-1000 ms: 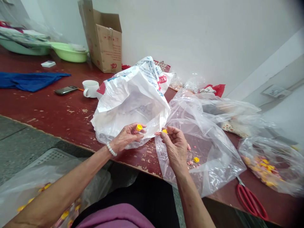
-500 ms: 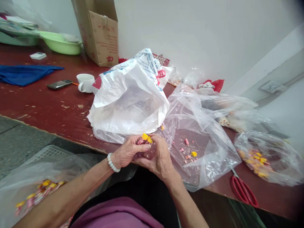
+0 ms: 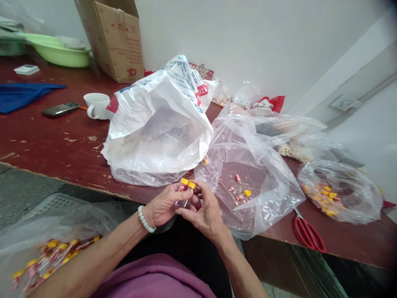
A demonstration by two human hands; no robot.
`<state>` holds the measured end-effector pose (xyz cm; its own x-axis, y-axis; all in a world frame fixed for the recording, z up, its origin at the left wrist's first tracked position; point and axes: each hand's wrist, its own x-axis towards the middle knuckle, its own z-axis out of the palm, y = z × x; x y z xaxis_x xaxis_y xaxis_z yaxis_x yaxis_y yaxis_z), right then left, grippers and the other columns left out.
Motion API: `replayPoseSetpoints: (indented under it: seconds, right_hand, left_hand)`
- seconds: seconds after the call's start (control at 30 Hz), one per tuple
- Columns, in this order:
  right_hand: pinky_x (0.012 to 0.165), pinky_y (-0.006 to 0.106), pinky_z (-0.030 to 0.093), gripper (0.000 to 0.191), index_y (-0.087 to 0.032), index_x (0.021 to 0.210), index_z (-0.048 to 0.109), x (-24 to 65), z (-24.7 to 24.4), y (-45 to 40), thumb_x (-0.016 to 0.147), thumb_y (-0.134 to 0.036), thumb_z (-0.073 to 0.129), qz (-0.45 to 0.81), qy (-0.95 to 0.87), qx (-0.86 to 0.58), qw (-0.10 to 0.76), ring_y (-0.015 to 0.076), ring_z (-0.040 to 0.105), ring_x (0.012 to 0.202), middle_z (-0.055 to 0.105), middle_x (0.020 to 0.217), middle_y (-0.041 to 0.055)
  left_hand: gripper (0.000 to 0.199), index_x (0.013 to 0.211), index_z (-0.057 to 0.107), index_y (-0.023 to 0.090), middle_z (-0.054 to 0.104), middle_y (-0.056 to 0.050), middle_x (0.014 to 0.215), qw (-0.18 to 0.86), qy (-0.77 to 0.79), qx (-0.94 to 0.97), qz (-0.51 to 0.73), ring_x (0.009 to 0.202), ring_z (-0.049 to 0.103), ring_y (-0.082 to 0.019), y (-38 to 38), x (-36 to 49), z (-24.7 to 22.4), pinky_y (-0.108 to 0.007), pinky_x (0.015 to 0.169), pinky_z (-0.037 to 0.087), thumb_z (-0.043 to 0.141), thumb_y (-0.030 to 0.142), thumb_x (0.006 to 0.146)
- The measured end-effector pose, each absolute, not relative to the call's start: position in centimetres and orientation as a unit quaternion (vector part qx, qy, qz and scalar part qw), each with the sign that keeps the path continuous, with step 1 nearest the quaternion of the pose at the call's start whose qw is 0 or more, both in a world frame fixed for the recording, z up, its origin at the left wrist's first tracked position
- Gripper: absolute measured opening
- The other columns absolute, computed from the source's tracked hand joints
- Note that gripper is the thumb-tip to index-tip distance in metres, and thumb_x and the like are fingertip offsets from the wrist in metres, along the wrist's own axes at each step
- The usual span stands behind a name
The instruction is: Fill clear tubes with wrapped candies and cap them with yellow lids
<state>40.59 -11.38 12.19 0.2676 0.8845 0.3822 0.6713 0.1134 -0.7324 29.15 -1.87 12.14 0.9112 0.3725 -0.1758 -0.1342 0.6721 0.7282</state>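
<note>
A clear plastic tube with yellow caps sits tilted, caps up and away, long axis slanting down toward the person; the left grip is closed around its lower part; the right grip is narrow, pinching near the caps, just over the counter.

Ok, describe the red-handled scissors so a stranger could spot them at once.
At the right end of the chipped, dark red wooden table sits a clear plastic bag of yellow and red pieces. Just below and left of it, by the table's front edge, lie the scissors with red plastic loop handles, the only red-handled tool in view.
</note>
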Motion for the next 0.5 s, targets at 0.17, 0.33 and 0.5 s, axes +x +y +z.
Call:
replayPoseSetpoints:
  seconds: [0.17, 0.33, 0.5]
  right_hand:
    - [0.097, 0.037, 0.042, 0.074, -0.020, 0.129, 0.043, 40.7, 11.5, -12.0, 0.064, -0.032, 0.076, 0.026, -0.635, -0.639, 0.432, 0.0235, 0.054, 0.113, 0.058, 0.124, 0.0103]
    - [0.090, 0.036, 0.043, 0.068, -0.021, 0.118, 0.053, 41.7, 12.8, -12.1, 0.061, -0.051, 0.076, 0.009, -0.657, -0.647, 0.386, 0.0219, 0.059, 0.099, 0.065, 0.110, 0.0062]
    - [0.099, 0.036, 0.036, 0.043, -0.018, 0.122, 0.052, 48.6, 13.1, -12.1, 0.090, -0.046, 0.047, -0.056, -0.583, -0.783, 0.209, 0.0207, 0.046, 0.117, 0.054, 0.128, 0.0101]
  left_hand:
    - [0.017, 0.086, 0.064, 0.010, 0.064, -0.007, 0.079, 0.909, 0.155, 0.370, 0.115, 0.071, 0.062, -0.015, -2.7, 29.6, 12.3, -0.025, 0.069, 0.049, 0.069, 0.023, 0.076]
    - [0.015, 0.086, 0.063, 0.012, 0.061, -0.005, 0.079, 0.886, 0.211, 0.383, 0.152, 0.071, 0.058, -0.012, -3.7, 30.0, 12.8, -0.021, 0.066, 0.049, 0.068, 0.023, 0.077]
    - [0.030, 0.099, 0.062, 0.019, 0.061, -0.003, 0.080, 0.826, 0.334, 0.410, 0.193, 0.069, 0.059, -0.016, -2.5, 25.9, 13.0, -0.031, 0.063, 0.053, 0.073, 0.022, 0.071]
